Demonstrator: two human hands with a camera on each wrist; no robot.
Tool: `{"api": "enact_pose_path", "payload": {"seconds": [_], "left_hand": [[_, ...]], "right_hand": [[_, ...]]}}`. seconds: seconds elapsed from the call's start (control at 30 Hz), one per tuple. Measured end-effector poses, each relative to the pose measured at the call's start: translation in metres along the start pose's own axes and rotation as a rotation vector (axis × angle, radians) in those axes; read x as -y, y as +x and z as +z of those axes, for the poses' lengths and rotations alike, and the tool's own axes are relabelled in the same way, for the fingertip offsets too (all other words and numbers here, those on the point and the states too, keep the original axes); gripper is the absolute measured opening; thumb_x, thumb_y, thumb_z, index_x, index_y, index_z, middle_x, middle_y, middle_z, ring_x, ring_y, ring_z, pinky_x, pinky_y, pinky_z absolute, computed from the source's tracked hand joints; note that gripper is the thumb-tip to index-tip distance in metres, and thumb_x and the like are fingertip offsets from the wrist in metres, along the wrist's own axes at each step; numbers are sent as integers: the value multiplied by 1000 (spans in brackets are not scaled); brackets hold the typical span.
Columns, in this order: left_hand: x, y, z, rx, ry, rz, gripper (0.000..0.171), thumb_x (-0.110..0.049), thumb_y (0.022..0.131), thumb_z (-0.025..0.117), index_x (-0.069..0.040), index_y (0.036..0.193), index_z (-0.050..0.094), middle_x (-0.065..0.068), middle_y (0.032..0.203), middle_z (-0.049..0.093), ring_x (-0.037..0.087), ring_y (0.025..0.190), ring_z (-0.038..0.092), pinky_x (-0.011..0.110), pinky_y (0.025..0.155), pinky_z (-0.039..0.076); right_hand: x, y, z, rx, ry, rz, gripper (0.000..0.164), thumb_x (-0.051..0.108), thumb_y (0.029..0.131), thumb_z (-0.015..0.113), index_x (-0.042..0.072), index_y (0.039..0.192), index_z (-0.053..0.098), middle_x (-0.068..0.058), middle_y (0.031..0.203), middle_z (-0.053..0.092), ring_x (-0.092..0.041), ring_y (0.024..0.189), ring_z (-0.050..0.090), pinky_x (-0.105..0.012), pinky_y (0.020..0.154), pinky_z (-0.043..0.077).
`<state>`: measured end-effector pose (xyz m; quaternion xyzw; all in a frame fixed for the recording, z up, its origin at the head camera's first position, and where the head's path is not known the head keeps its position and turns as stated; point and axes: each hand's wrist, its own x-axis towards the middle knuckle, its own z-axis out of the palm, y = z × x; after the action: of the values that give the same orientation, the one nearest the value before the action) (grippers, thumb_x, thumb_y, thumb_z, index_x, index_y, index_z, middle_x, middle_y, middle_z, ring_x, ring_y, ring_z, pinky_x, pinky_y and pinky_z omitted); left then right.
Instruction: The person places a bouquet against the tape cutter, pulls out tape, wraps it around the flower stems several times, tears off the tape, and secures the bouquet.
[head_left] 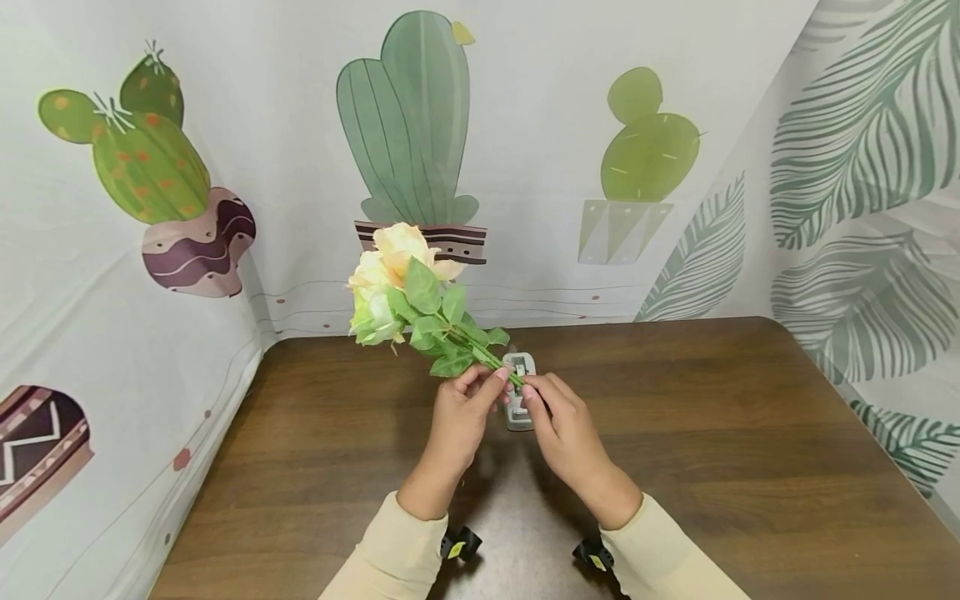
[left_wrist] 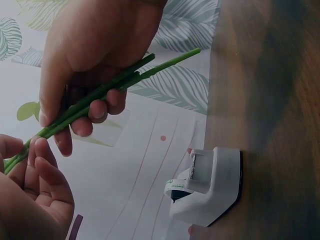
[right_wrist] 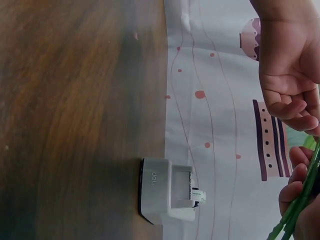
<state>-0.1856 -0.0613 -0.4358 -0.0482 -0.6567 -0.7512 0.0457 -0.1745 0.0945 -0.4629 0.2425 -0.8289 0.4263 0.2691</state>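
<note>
Above the table, both hands hold a bunch of artificial roses [head_left: 401,262] with pale peach and yellow-green blooms and green leaves. In the head view the blooms point up and to the left. My left hand [head_left: 456,421] pinches the stems just below the leaves. Nearer the cut ends, my right hand [head_left: 566,429] grips them between thumb and curled fingers. In the left wrist view the green stems [left_wrist: 172,61] stick out past the right hand's fingers. A white tape dispenser [head_left: 519,421] stands on the table beneath the hands, partly hidden by them in the head view.
The brown wooden table [head_left: 720,433] stretches out on both sides of the hands. A white cloth [head_left: 540,108] printed with cacti and leaves hangs behind its back edge and along the left. Black wrist cameras [head_left: 461,546] hang at the cream sleeves [head_left: 393,546].
</note>
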Motion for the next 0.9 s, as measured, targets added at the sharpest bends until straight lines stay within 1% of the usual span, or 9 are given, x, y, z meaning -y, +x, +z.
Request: {"api": "enact_pose_path", "payload": {"seconds": [0.07, 0.17, 0.33, 0.47, 0.63, 0.83, 0.9], "left_hand": [[-1, 0, 0, -4, -6, -8, 24, -14, 95, 68, 9, 91, 68, -2, 72, 68, 11, 66, 61, 23, 61, 48], [-3, -1, 0, -12, -8, -22, 22, -14, 95, 68, 8, 90, 67, 0, 72, 69, 11, 65, 62, 22, 61, 48], [-4, -3, -1, -3, 7, -18, 19, -17, 96, 69, 1, 90, 69, 13, 77, 69, 15, 67, 63, 24, 62, 49], [-3, -3, -1, 16, 0, 6, 16, -17, 97, 67, -2, 93, 70, 18, 79, 67, 16, 69, 62, 24, 62, 48], [-3, -4, 0, 31, -39, 33, 14, -13, 98, 65, 0, 100, 68, 12, 79, 63, 11, 69, 61, 21, 62, 46], [-3, -5, 0, 39, -49, 41, 15, -14, 98, 64, 0, 101, 68, 9, 79, 62, 12, 69, 61, 21, 62, 47], [-3, -5, 1, 42, -55, 43, 18, -15, 98, 65, 3, 103, 67, 7, 78, 62, 14, 69, 61, 22, 61, 47]], "right_hand": [[-1, 0, 0, -3, 1, -8, 16, 6, 101, 58, 6, 113, 68, -2, 93, 64, -8, 78, 53, -25, 67, 48], [-1, 0, 0, -8, -1, -23, 15, 6, 101, 59, 6, 112, 67, -2, 92, 63, -8, 76, 51, -23, 66, 46], [-1, 1, 0, -19, -4, -42, 13, 5, 99, 61, 6, 110, 68, -2, 91, 62, -8, 75, 50, -22, 65, 45], [1, 1, 0, -18, -1, -36, 12, 5, 99, 62, 6, 110, 68, -2, 91, 62, -9, 76, 51, -22, 66, 45], [2, 1, -1, -20, -6, -35, 13, 6, 98, 63, 6, 111, 68, -3, 95, 64, -11, 80, 54, -24, 70, 47], [2, 2, -1, -36, -8, -53, 14, 5, 97, 65, 7, 110, 69, -3, 96, 65, -12, 82, 56, -25, 72, 48], [2, 2, -1, -40, -8, -62, 15, 5, 96, 66, 7, 110, 69, -3, 96, 65, -12, 83, 56, -24, 73, 47]]}}
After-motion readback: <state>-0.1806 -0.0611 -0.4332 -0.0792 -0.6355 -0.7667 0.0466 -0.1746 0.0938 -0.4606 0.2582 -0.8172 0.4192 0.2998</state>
